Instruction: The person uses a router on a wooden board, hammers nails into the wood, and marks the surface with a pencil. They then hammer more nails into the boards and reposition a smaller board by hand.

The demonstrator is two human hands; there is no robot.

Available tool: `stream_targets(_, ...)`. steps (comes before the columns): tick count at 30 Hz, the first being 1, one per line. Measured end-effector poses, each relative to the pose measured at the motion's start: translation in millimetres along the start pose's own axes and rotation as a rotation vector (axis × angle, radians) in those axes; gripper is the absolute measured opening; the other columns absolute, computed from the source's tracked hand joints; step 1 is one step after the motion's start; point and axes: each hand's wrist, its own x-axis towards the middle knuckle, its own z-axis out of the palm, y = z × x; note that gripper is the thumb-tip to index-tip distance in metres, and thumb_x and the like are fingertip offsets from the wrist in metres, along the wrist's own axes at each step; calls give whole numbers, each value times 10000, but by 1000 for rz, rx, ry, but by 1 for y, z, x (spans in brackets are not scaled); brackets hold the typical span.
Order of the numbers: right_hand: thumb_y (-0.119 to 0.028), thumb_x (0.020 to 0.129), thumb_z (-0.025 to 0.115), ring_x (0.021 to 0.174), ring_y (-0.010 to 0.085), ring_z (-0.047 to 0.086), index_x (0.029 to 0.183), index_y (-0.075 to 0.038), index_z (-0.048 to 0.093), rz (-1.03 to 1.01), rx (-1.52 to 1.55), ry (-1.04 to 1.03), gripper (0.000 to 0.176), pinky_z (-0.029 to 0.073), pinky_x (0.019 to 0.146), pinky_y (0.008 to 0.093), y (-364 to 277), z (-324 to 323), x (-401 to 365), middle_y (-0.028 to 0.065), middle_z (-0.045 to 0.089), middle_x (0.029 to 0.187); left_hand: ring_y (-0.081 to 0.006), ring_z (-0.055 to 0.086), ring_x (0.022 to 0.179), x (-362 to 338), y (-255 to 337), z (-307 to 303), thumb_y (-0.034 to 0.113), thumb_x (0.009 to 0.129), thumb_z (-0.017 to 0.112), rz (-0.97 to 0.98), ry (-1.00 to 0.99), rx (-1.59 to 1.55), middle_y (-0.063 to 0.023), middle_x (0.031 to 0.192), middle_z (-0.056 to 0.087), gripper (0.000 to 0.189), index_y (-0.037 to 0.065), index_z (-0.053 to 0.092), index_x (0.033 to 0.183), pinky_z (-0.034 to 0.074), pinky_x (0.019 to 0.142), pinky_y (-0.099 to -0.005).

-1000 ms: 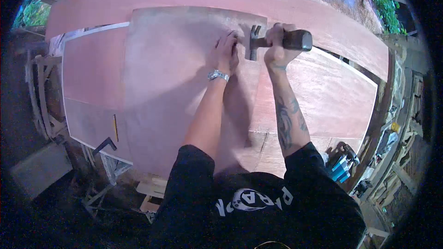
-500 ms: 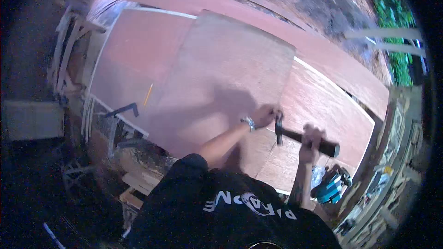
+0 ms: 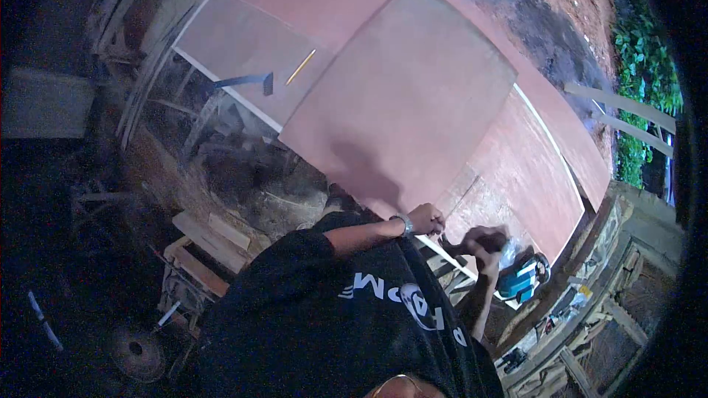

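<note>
Reddish plywood sheet (image 3: 402, 96), flat, matte; left hand (image 3: 426, 219) fisted at its edge — right hand (image 3: 484, 240) gripping hammer (image 3: 457, 246)

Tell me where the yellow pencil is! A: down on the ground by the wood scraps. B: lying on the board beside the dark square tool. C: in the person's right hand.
B: the pencil lies flat on the board beside the dark square tool; the right hand grips a hammer instead.

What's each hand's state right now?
Left hand: curled at the plywood sheet near edge; whether it holds anything cannot be told.
Right hand: closed on the hammer, blurred.
</note>
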Motion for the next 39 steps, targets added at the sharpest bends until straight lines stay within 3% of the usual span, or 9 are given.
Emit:
stream_targets(4, -243, 940, 671, 600, 180, 548, 850, -14, 607, 242, -711, -492, 254, 491, 630, 360, -56, 58, 28, 85, 601, 646, -126, 658, 704, -28, 2, -44, 111, 900, 697, -96, -8, -331, -45, 819, 741, 166, 34, 769, 1028, 551, 671, -281)
stream_targets(10, -118, 890, 606, 642, 424, 554, 789, -30, 534, -90, -926, 44, 152, 436, 609, 474, 122, -3, -19, 186, 548, 702, -79, 563, 727, -77, -36, -161, 125, 1021, 560, -70, 175, -396, 10, 842, 658, 231, 15, 729, 1134, 488, 646, -259)
stream_targets(11, -100, 870, 597, 731, 438, 584, 842, -48, 557, -284, -1089, 44, 71, 454, 639, 493, 105, -1, -23, 180, 575, 777, -80, 557, 723, -100, -18, -181, 119, 1027, 550, -117, 242, -357, 9, 844, 650, 231, 9, 726, 1128, 482, 642, -260)
stream_targets(15, -110, 788, 596, 956, 360, 572, 929, -57, 590, -171, -1227, -25, 151, 418, 849, 484, 149, -22, -49, 145, 579, 917, -93, 553, 723, -174, -10, -237, 105, 1039, 540, -295, 451, -381, -11, 853, 631, 219, -22, 712, 1087, 472, 646, -255)
stream_targets(22, 10, 759, 573, 983, 437, 585, 1141, -16, 542, 7, -925, -208, 384, 484, 873, 507, 159, 15, -40, 206, 598, 1023, -121, 610, 790, -246, -24, -247, 95, 1017, 595, -402, 544, -438, -55, 923, 670, 217, -60, 668, 1149, 509, 691, -254)
stream_targets(26, -159, 931, 650, 855, 320, 669, 1020, 53, 584, -42, -818, 159, 239, 557, 760, 438, 192, 18, -5, 178, 666, 935, -136, 657, 840, -257, -46, -252, 69, 982, 651, -380, 615, -478, -93, 1026, 711, 192, -57, 672, 1126, 555, 743, -263)
stream_targets(32, -345, 942, 673, 882, 286, 689, 1177, 62, 656, 656, -206, 610, 471, 536, 778, 438, 264, 67, 74, 181, 718, 969, -127, 679, 787, -228, -68, -327, 138, 980, 677, -228, 837, -467, -52, 897, 735, 200, -39, 708, 1067, 552, 694, -256)
stream_targets(34, -397, 934, 677, 884, 274, 688, 1174, 52, 679, 689, -445, 605, 509, 541, 771, 401, 211, 97, 90, 174, 719, 974, -146, 695, 808, -210, -56, -360, 164, 952, 703, -284, 906, -86, -74, 873, 742, 219, -38, 725, 1034, 553, 718, -281)
stream_targets(39, -503, 931, 665, 910, 201, 640, 1161, 40, 697, 608, -2, 668, 590, 522, 800, 359, 184, 119, 89, 121, 708, 1000, -281, 725, 854, -161, -17, -417, 212, 881, 737, -261, 906, 587, -153, 872, 739, 196, 40, 764, 970, 541, 800, -373)
